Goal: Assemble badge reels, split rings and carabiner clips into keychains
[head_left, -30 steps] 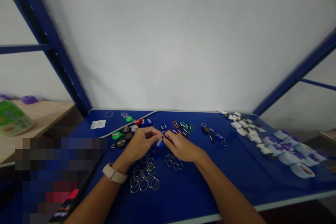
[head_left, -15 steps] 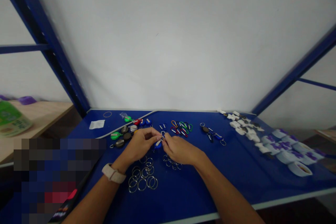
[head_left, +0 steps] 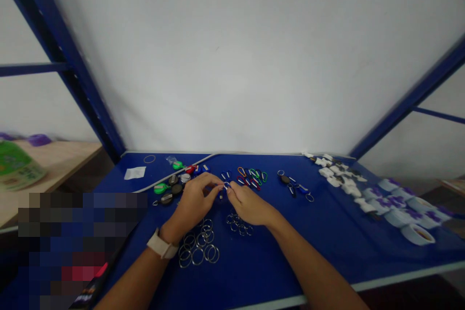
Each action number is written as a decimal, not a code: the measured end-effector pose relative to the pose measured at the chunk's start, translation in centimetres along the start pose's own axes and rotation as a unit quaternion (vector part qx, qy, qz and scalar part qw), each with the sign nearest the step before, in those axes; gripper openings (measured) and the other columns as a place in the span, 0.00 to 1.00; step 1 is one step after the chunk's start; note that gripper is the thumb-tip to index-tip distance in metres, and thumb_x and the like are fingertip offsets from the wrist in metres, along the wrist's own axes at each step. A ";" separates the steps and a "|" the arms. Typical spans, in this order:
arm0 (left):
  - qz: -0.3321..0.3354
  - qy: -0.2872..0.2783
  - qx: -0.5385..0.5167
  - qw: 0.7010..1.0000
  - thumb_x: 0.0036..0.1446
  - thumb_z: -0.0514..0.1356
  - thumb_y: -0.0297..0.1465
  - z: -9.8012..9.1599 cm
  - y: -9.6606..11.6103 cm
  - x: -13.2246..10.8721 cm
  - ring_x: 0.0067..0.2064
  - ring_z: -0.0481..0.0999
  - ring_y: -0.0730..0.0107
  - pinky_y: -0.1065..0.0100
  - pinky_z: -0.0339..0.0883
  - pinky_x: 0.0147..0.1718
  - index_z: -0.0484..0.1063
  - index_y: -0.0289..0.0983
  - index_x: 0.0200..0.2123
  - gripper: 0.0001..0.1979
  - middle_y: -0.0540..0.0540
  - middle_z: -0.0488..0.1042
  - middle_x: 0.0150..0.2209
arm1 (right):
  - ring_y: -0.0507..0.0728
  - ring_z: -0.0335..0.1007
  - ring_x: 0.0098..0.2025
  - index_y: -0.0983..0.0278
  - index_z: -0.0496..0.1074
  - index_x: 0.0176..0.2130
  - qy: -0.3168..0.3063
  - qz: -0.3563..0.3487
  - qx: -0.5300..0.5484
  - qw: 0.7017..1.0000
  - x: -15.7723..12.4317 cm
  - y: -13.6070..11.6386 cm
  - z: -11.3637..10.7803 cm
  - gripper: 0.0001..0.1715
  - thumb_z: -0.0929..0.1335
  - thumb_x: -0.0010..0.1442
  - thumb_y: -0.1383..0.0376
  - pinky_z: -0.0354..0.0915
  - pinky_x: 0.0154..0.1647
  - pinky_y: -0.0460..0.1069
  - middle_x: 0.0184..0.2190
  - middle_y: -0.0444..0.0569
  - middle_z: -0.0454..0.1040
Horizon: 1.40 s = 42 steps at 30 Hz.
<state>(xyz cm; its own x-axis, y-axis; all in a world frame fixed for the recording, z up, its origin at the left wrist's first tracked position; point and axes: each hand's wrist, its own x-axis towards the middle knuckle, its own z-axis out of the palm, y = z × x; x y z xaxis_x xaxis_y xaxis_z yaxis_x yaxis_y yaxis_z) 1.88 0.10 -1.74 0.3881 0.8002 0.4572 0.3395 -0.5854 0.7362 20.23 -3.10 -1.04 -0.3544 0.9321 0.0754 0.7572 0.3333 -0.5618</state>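
Observation:
Fingertips almost meeting, my left hand [head_left: 198, 198] and my right hand [head_left: 250, 205] pinch a small metal key ring [head_left: 225, 184] above the blue table. A small blue retractable badge reel is with the ring, mostly hidden by my fingers. Below my hands lie loose large key rings [head_left: 198, 255] on the left and smaller key rings [head_left: 240, 226] on the right. Green, black, red and blue badge reels [head_left: 177, 189] are bunched beyond my left hand. Coloured carabiners [head_left: 253, 177] lie just past my right hand.
Joined reel, carabiner and ring sets [head_left: 290, 181] lie right of the carabiners. White connector-like pieces [head_left: 336, 172] and white-and-purple tape rolls [head_left: 414, 232] line the right side. A white cable [head_left: 174, 173] crosses the back left, near a paper slip [head_left: 135, 173]. A wall stands behind.
The blue badge reel, visible below the ring earlier, is now mostly out of sight behind my fingers. My left wrist has shifted slightly right; both hands still pinch together.

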 end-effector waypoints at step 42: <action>0.020 -0.100 0.018 0.995 0.62 0.61 0.32 -0.2 1.2 -0.4 0.34 0.76 0.66 0.67 0.67 0.35 0.77 0.38 0.41 0.07 0.46 0.80 0.35 | 0.51 0.56 0.23 0.61 0.61 0.28 0.252 -0.061 0.182 0.948 -0.1 -0.3 0.0 0.19 0.61 0.69 0.57 0.53 0.26 0.47 0.20 0.40 0.59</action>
<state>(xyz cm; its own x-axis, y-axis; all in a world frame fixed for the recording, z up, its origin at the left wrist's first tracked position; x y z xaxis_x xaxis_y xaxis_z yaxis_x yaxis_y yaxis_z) 1.96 -0.87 -0.98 0.5640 0.7358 0.3748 0.3493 -0.6239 0.6991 20.07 -3.28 -0.90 -0.0494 0.8696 0.4912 0.4544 0.4576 -0.7643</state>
